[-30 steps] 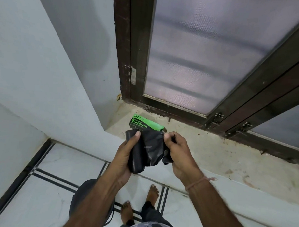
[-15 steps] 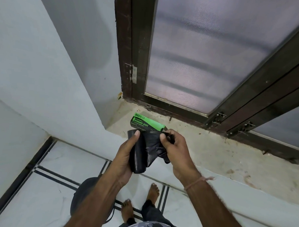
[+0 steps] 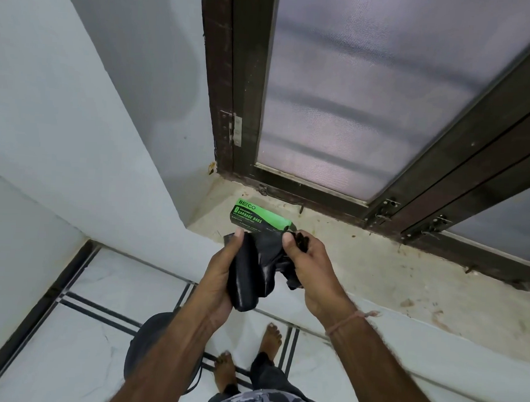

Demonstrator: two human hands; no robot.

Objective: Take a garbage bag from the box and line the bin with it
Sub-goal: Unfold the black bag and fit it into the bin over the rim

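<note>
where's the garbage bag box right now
In the head view the green box lies on the stone sill by the window frame, near the wall corner, just beyond the hands holding the black bag.

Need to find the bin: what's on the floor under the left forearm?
A dark round bin stands on the white tiled floor, beside the bare feet. The left forearm covers most of it, so its inside can't be seen.

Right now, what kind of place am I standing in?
Probably a room in a home, by a window. Signs: a stone window sill under a dark-framed mesh window, a white tiled floor, and a garbage bag box on the sill.
</note>
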